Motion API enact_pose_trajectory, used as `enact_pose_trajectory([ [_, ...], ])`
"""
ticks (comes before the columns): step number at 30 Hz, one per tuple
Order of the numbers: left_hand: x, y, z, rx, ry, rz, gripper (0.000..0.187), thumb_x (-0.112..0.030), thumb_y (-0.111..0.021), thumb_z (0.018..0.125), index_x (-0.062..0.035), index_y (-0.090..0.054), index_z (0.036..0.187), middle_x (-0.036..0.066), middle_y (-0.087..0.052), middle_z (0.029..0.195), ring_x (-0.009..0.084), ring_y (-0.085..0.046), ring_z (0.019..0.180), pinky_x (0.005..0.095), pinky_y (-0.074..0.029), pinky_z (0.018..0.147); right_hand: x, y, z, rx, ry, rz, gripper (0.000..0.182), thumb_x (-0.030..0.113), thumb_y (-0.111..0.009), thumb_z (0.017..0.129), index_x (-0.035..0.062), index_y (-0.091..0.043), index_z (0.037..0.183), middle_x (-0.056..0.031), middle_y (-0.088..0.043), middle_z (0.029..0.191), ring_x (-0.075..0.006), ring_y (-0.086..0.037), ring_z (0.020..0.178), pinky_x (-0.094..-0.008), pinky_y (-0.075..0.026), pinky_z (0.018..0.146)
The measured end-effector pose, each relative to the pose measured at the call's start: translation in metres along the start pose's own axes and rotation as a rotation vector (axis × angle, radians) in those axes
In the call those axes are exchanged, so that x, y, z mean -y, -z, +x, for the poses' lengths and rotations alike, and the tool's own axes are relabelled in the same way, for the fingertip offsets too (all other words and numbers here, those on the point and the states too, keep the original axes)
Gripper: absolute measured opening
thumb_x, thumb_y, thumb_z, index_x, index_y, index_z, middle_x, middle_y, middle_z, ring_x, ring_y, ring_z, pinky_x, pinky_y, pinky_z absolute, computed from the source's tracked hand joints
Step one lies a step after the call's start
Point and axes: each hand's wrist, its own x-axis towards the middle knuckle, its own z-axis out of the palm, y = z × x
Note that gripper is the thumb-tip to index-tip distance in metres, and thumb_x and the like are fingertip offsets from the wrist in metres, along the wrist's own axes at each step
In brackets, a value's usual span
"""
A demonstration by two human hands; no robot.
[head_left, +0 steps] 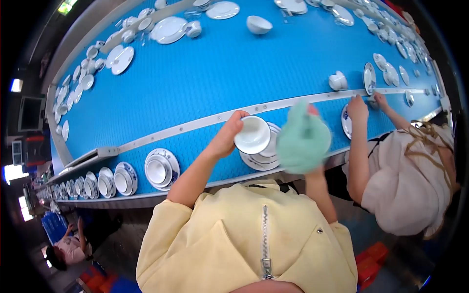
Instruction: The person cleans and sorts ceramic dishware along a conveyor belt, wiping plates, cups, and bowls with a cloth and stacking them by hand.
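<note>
A white bowl (252,135) is in my left hand (230,133), tilted so its inside faces up, with my fingers at its left rim. Just under and beside it, a stack of white plates (262,162) rests on the blue belt. My right hand (313,111) is to the right of the bowl, mostly hidden by a light green cloth (303,141) that is smeared by motion. A bit of a fingertip shows at the cloth's top. The cloth hangs over the belt's near edge and does not visibly touch the bowl.
Stacked dishes (159,168) line the near belt leftward. Beyond a metal rail (181,129), the wide blue belt (205,83) carries scattered plates, bowls and cups. At right, a co-worker (405,180) reaches over the rail with both hands. Another person (73,246) is at lower left.
</note>
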Motion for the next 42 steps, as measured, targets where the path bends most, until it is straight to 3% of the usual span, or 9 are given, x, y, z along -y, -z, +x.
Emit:
enact_pose_trajectory([
  [2, 0.003, -0.033, 0.021, 0.045, -0.133, 0.325, 0.062, -0.052, -0.055, 0.081, -0.0054, -0.037, 0.119, 0.011, -0.053, 0.104, 0.0162, -0.051, 0.098, 0.0322, -0.043, 0.083, 0.006, -0.025, 0.014, 0.161, 0.329, -1.303, 0.057, 0.006, -0.057, 0.074, 0.0022, -0.037, 0.127, -0.0178, -0.041, 0.128, -0.0372, -0.040, 0.116, -0.0431, -0.038, 0.094],
  [8, 0.013, -0.107, 0.038, -0.238, -0.294, 0.585, 0.069, -0.031, -0.075, 0.068, -0.0007, -0.035, 0.116, 0.016, -0.051, 0.108, 0.0221, -0.052, 0.096, 0.0344, -0.044, 0.081, 0.012, 0.024, 0.033, 0.147, 0.125, -1.341, 0.033, 0.015, -0.057, 0.075, 0.0070, -0.054, 0.107, -0.0117, -0.055, 0.090, -0.0276, -0.056, 0.085, -0.0320, -0.048, 0.061],
  [14, 0.025, -0.128, 0.083, -0.254, -0.948, 0.960, 0.063, -0.015, -0.074, 0.065, -0.0020, -0.036, 0.113, 0.019, -0.047, 0.107, 0.0296, -0.051, 0.097, 0.0359, -0.043, 0.082, -0.023, 0.043, 0.013, -0.358, -0.539, 0.612, 0.026, 0.027, -0.046, 0.090, 0.0135, -0.048, 0.112, 0.0004, -0.055, 0.101, -0.0140, -0.056, 0.092, -0.0311, -0.050, 0.077],
  [18, 0.062, -0.128, 0.118, -0.176, -0.246, 0.696, 0.044, -0.027, -0.059, 0.082, 0.0007, -0.043, 0.112, 0.024, -0.050, 0.106, 0.0372, -0.051, 0.096, 0.0410, -0.039, 0.086, -0.037, 0.177, -0.027, 0.143, -0.504, -0.025, 0.027, 0.019, -0.058, 0.081, 0.0074, -0.054, 0.105, -0.0027, -0.059, 0.094, -0.0139, -0.058, 0.081, -0.0279, -0.050, 0.066],
  [24, 0.082, -0.151, 0.156, 0.294, -0.422, 1.207, 0.050, -0.030, -0.062, 0.079, -0.0093, -0.045, 0.121, 0.025, -0.041, 0.124, 0.0364, -0.038, 0.118, 0.0434, -0.032, 0.097, 0.013, 0.212, -0.047, -0.200, -0.355, -0.977, 0.036, 0.014, -0.066, 0.071, 0.0050, -0.054, 0.103, -0.0107, -0.061, 0.095, -0.0301, -0.060, 0.081, -0.0356, -0.048, 0.066],
  [29, 0.037, -0.118, 0.201, -0.077, -0.267, 1.982, 0.063, -0.030, -0.073, 0.067, -0.0101, -0.048, 0.121, 0.020, -0.041, 0.128, 0.0366, -0.038, 0.119, 0.0445, -0.032, 0.099, 0.037, 0.238, -0.046, -0.299, -0.464, -0.936, 0.037, 0.013, -0.065, 0.072, 0.0057, -0.053, 0.106, -0.0064, -0.060, 0.097, -0.0170, -0.058, 0.088, -0.0287, -0.046, 0.078],
  [34, 0.045, -0.095, 0.216, 0.322, -0.005, 1.492, 0.068, -0.026, -0.077, 0.061, -0.0085, -0.049, 0.121, 0.018, -0.049, 0.120, 0.0341, -0.048, 0.109, 0.0393, -0.040, 0.092, 0.078, 0.255, -0.025, -0.478, -0.408, 0.389, 0.039, 0.022, -0.058, 0.084, 0.0095, -0.046, 0.118, -0.0042, -0.053, 0.111, -0.0167, -0.054, 0.100, -0.0304, -0.045, 0.086],
  [38, 0.060, -0.079, 0.236, 0.073, 0.196, 1.181, 0.050, -0.023, -0.066, 0.073, -0.0054, -0.049, 0.118, 0.015, -0.057, 0.107, 0.0265, -0.055, 0.095, 0.0356, -0.043, 0.086, 0.076, 0.295, -0.024, 0.081, -0.276, 0.580, 0.040, 0.025, -0.052, 0.089, 0.0082, -0.042, 0.123, -0.0057, -0.052, 0.113, -0.0169, -0.054, 0.102, -0.0325, -0.046, 0.087],
  [42, 0.068, -0.078, 0.238, -0.155, 0.143, 0.502, 0.042, -0.028, -0.052, 0.083, -0.0019, -0.049, 0.116, 0.011, -0.056, 0.110, 0.0205, -0.056, 0.099, 0.0336, -0.046, 0.084, 0.098, 0.280, -0.010, -0.224, -0.378, 0.163, 0.037, 0.016, -0.056, 0.085, 0.0042, -0.045, 0.118, -0.0060, -0.053, 0.111, -0.0157, -0.053, 0.100, -0.0357, -0.046, 0.086],
])
